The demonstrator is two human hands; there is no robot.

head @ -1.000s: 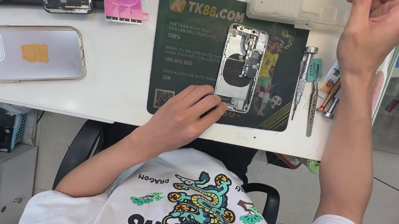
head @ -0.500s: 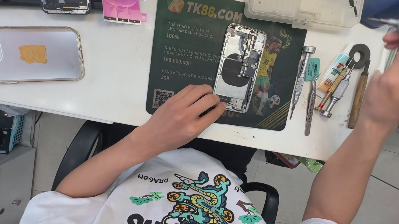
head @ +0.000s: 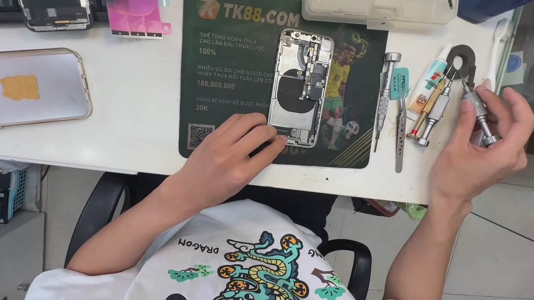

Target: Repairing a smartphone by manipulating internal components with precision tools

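An open phone is being fixed.
The phone, middle of frame, is pinned by the left hand; a screwdriver is gripped by the right hand. Its back is not yet on.

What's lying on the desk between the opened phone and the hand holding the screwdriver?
In the head view, between the opened phone and the right hand lie a grey screwdriver, tweezers and two more screwdrivers.

left hand flat, fingers spread; right hand raised, fingers pinched shut.
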